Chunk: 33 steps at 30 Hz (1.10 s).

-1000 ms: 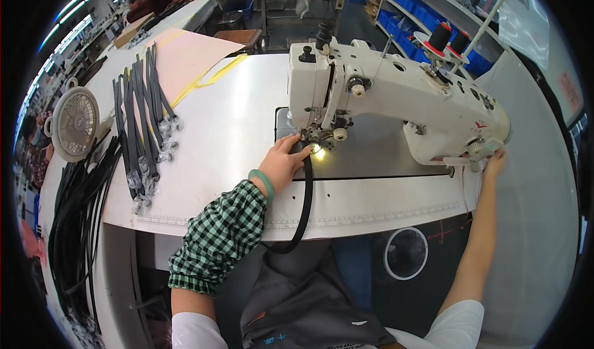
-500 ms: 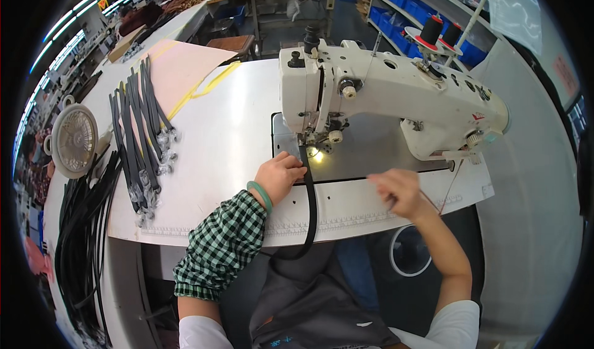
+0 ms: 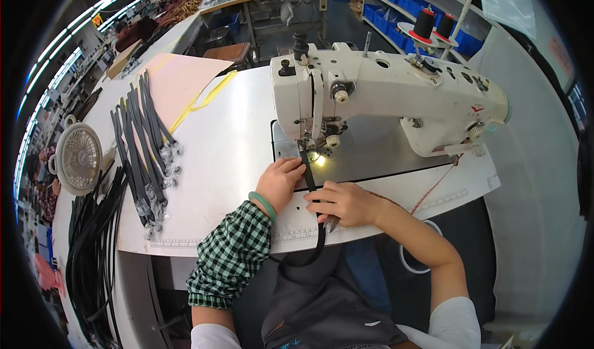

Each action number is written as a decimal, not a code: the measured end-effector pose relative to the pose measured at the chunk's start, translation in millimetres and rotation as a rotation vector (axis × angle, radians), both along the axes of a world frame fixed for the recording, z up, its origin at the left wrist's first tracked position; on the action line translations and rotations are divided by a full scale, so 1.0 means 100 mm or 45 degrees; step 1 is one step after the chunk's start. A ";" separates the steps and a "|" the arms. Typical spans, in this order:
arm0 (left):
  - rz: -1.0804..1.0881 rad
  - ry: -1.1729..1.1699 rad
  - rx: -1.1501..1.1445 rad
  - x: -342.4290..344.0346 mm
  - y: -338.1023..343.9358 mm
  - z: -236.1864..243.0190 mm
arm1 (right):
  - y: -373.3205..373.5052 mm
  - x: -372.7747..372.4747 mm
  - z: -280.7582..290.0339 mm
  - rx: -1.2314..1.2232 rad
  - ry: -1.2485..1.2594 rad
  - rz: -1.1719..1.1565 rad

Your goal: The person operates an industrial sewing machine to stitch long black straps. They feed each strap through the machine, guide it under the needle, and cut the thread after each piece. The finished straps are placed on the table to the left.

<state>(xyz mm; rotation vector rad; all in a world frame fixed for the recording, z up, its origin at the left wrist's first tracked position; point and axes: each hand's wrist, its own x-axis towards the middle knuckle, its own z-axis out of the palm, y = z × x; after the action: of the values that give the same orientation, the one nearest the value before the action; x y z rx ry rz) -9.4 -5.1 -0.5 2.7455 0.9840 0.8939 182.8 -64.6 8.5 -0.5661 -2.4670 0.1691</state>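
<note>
A white sewing machine (image 3: 371, 77) stands over a grey metal bed plate (image 3: 371, 148). A black strap (image 3: 320, 237) runs from under its lit presser foot down over the table's front edge. My left hand (image 3: 278, 182), below a green bangle, presses the strap near the foot with bent fingers. My right hand (image 3: 346, 203) is on the strap lower down, its fingers closed round it and also round a small dark metal tool (image 3: 334, 223), partly hidden. A red cord (image 3: 433, 188) runs from that hand toward the machine's right side.
Grey straps with bagged ends (image 3: 139, 163) lie at left on pink sheeting (image 3: 185, 77). Beside them are a white round fan-like object (image 3: 77, 151) and hanging black straps (image 3: 93, 250). Thread cones (image 3: 424, 26) stand at back right, before shelves of blue bins (image 3: 390, 18).
My right hand has come from the machine's far right end leftward onto the strap, with the dark tool. My left hand has slid slightly down from the presser foot. The view has shifted a little.
</note>
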 end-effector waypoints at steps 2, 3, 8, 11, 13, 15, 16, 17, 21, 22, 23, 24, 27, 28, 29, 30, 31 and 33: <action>-0.001 0.000 -0.023 0.00 0.01 0.00 | 0.00 0.00 0.01 0.000 0.014 0.002; -0.004 -0.008 -0.027 0.00 0.01 0.00 | 0.00 0.00 0.01 0.000 0.019 0.002; -0.040 -0.076 -0.130 0.01 0.07 0.02 | 0.03 0.03 0.03 0.022 -0.026 -0.024; -0.101 -0.097 -0.272 -0.06 0.25 0.09 | 0.02 0.03 0.01 -0.013 0.051 0.010; 0.098 -0.148 -0.263 -0.11 0.60 0.08 | 0.02 -0.01 0.05 0.000 0.002 0.003; 0.280 -0.206 -0.095 -0.18 1.07 0.01 | 0.02 -0.02 0.10 -0.091 -0.037 0.021; 0.451 -0.092 -0.195 -0.10 1.27 0.00 | 0.01 -0.01 0.13 -0.115 -0.051 0.013; 0.575 -0.027 -0.269 -0.01 1.49 -0.10 | 0.01 0.01 0.15 -0.169 -0.051 0.020; 0.533 0.304 -0.474 0.37 1.77 0.03 | -0.01 0.08 0.17 -0.342 0.115 -0.062; 0.483 0.328 -0.507 0.41 1.83 -0.01 | 0.02 0.07 0.17 -0.341 0.109 -0.052; 0.459 0.284 -0.431 0.42 1.96 -0.14 | 0.02 0.04 0.17 -0.347 0.109 -0.032; 0.457 0.245 -0.358 0.32 2.13 -0.32 | 0.01 -0.02 0.17 -0.356 0.114 0.011; 0.017 -0.462 -0.775 0.41 2.04 -0.14 | 0.01 0.09 0.16 -0.329 0.090 -0.060; -0.173 -0.780 -1.006 0.36 1.94 0.02 | 0.01 0.12 0.16 -0.326 0.121 -0.080; -0.120 -1.109 -1.121 0.25 1.91 0.03 | 0.01 0.10 0.15 -0.326 0.158 -0.073; -0.173 -1.213 -1.255 0.20 1.80 0.14 | 0.00 0.15 0.12 -0.337 0.192 -0.115; -0.154 -1.195 -1.240 0.06 1.68 0.19 | 0.02 0.12 0.10 -0.385 0.283 -0.172; 0.058 -1.144 -1.253 -0.11 1.29 0.42 | 0.03 0.22 -0.09 -0.481 0.426 -0.327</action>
<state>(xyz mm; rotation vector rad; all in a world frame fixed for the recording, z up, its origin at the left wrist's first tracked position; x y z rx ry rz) -20.8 124.1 41.7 1.3046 0.9066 1.0745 205.1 -61.3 -0.6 -0.9252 -2.0257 0.5834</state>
